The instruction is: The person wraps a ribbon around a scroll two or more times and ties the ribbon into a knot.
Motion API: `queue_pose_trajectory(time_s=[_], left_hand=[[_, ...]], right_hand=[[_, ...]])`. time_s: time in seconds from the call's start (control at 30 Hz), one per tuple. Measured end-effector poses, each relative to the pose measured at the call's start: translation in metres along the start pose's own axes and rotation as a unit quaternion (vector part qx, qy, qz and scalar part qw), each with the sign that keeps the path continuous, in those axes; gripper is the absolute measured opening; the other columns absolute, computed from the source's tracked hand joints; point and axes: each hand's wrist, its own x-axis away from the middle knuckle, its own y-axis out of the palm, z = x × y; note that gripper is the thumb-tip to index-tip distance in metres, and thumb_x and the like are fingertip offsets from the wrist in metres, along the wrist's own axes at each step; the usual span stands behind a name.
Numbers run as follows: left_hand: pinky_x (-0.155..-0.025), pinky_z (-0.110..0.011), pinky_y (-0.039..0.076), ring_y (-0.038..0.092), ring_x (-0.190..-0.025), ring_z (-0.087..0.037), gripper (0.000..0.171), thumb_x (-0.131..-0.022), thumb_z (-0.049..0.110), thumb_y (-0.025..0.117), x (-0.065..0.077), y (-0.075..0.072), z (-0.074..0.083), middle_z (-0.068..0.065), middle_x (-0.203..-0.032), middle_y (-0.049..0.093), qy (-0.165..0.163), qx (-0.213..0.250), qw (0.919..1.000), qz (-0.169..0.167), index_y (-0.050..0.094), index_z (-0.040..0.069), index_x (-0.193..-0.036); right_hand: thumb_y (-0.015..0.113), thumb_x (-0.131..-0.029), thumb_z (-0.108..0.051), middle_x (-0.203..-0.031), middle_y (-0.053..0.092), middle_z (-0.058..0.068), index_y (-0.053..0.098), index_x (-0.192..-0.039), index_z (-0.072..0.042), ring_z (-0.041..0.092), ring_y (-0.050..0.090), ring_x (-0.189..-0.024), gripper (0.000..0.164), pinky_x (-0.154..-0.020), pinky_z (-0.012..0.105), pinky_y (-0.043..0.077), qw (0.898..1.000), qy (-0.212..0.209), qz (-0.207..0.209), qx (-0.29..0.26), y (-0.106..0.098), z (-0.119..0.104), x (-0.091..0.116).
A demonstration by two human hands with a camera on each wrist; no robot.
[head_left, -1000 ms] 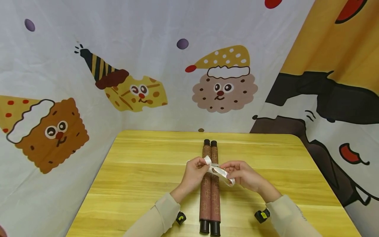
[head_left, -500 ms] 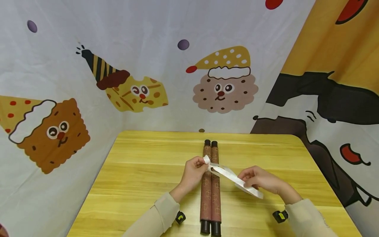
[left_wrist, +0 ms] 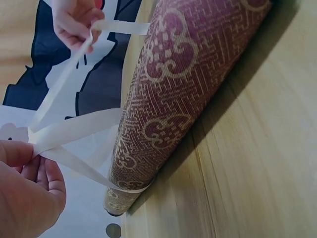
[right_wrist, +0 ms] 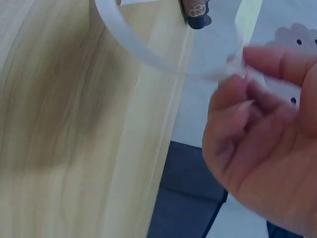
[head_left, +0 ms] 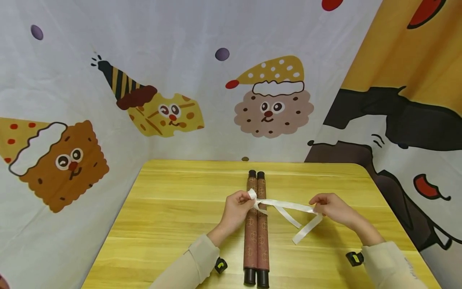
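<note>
A hanging scroll (head_left: pixel 250 241), rolled from both ends into two reddish-brown patterned rolls with black end knobs, lies lengthwise on the wooden table. White ribbon (head_left: pixel 286 204) passes around its middle. Over the left roll, my left hand (head_left: pixel 236 210) pinches the ribbon between thumb and fingers; the left wrist view shows several strands (left_wrist: pixel 81 125) meeting at that pinch. Off to the right of the scroll, my right hand (head_left: pixel 335 208) pinches a length of ribbon pulled nearly straight, its tail hanging below the fingers. Another loose ribbon end (head_left: pixel 288 218) slants down between scroll and right hand.
The yellow wood-grain table (head_left: pixel 173 224) has its far edge against a white cloth backdrop (head_left: pixel 187 36) printed with cartoon food figures. Dark wrist straps with small devices (head_left: pixel 355 259) sit at the sleeve cuffs.
My right hand has moved right, away from the scroll, drawing the ribbon from a bunched loop into a long strand. Two ribbon tails now hang free. My left hand has stayed in place.
</note>
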Motion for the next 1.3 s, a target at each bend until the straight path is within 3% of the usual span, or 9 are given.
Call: queue_pose_trajectory(time_s=[0.13, 0.27, 0.43, 0.57, 0.7, 0.83, 1.0, 1.2, 1.3], left_hand=[[-0.066, -0.039, 0.055, 0.058, -0.072, -0.018, 0.008, -0.083, -0.005, 0.063, 0.003, 0.001, 0.012, -0.028, -0.087, 0.065, -0.002, -0.006, 1.0000, -0.006, 0.061, -0.012, -0.086], [-0.066, -0.044, 0.054, 0.057, -0.071, -0.017, 0.011, -0.083, -0.003, 0.064, 0.000, 0.002, 0.004, -0.027, -0.087, 0.066, -0.009, 0.000, 0.9999, -0.008, 0.061, -0.013, -0.087], [-0.067, -0.048, 0.054, 0.058, -0.070, -0.014, 0.008, -0.083, 0.001, 0.067, -0.004, 0.004, -0.012, -0.022, -0.085, 0.067, -0.015, 0.002, 0.9999, -0.007, 0.063, -0.007, -0.085], [-0.072, -0.057, 0.052, 0.060, -0.072, -0.017, 0.004, -0.082, 0.000, 0.067, -0.005, 0.005, -0.016, -0.021, -0.084, 0.067, -0.007, 0.012, 0.9998, -0.012, 0.063, 0.000, -0.081], [-0.071, -0.061, 0.050, 0.060, -0.071, -0.019, 0.005, -0.082, -0.002, 0.067, -0.005, 0.005, -0.017, -0.022, -0.082, 0.067, -0.005, 0.029, 0.9994, -0.017, 0.064, 0.001, -0.080], [-0.069, -0.057, 0.052, 0.060, -0.070, -0.018, 0.004, -0.082, -0.003, 0.067, -0.005, 0.004, -0.018, -0.022, -0.080, 0.067, -0.004, 0.036, 0.9991, -0.021, 0.063, -0.002, -0.080], [-0.066, -0.047, 0.054, 0.058, -0.069, -0.016, 0.007, -0.082, -0.001, 0.067, -0.005, 0.003, -0.017, -0.023, -0.081, 0.067, -0.001, 0.036, 0.9989, -0.030, 0.063, -0.007, -0.083], [-0.068, -0.052, 0.052, 0.058, -0.074, -0.026, 0.012, -0.084, -0.004, 0.064, 0.001, 0.000, 0.007, -0.033, -0.086, 0.064, 0.000, 0.028, 0.9981, -0.054, 0.060, -0.015, -0.086], [-0.071, -0.058, 0.051, 0.059, -0.074, -0.027, 0.009, -0.083, -0.007, 0.062, 0.003, 0.001, 0.014, -0.034, -0.086, 0.063, -0.001, 0.024, 0.9986, -0.047, 0.060, -0.015, -0.086]], right_hand=[[0.057, -0.091, -0.011, -0.092, 0.063, 0.011, 0.062, -0.107, -0.001, 0.022, 0.053, -0.077, 0.021, -0.062, 0.036, 0.048, 0.996, -0.027, 0.069, 0.054, 0.010, -0.009, -0.006], [0.059, -0.092, -0.015, -0.093, 0.065, 0.006, 0.065, -0.104, -0.007, 0.019, 0.056, -0.081, 0.015, -0.065, 0.038, 0.051, 0.988, -0.084, 0.113, 0.065, 0.031, -0.025, -0.012], [0.065, -0.090, -0.024, -0.097, 0.066, 0.002, 0.067, -0.100, -0.013, 0.016, 0.058, -0.088, 0.015, -0.073, 0.043, 0.052, 0.980, -0.158, 0.113, 0.029, 0.064, -0.050, -0.022], [0.068, -0.087, -0.027, -0.107, 0.066, 0.003, 0.068, -0.105, -0.016, 0.016, 0.057, -0.098, 0.022, -0.084, 0.053, 0.048, 0.976, -0.192, 0.104, 0.001, 0.087, -0.066, -0.032], [0.070, -0.085, -0.025, -0.111, 0.065, 0.003, 0.067, -0.108, -0.017, 0.019, 0.055, -0.103, 0.025, -0.088, 0.058, 0.045, 0.974, -0.203, 0.100, -0.021, 0.104, -0.077, -0.039], [0.071, -0.083, -0.013, -0.106, 0.067, 0.007, 0.068, -0.104, -0.010, 0.023, 0.058, -0.099, 0.022, -0.087, 0.059, 0.046, 0.971, -0.210, 0.103, -0.041, 0.111, -0.092, -0.038], [0.069, -0.083, -0.006, -0.097, 0.069, 0.011, 0.068, -0.098, -0.004, 0.025, 0.061, -0.090, 0.015, -0.078, 0.047, 0.053, 0.974, -0.193, 0.098, -0.067, 0.110, -0.111, -0.029], [0.067, -0.084, -0.002, -0.091, 0.069, 0.012, 0.068, -0.091, -0.002, 0.024, 0.060, -0.085, 0.007, -0.071, 0.043, 0.054, 0.971, -0.198, 0.103, -0.082, 0.112, -0.113, -0.028], [0.067, -0.084, -0.003, -0.088, 0.069, 0.012, 0.067, -0.089, -0.002, 0.023, 0.061, -0.085, 0.005, -0.073, 0.045, 0.054, 0.970, -0.199, 0.109, -0.088, 0.114, -0.113, -0.029]])
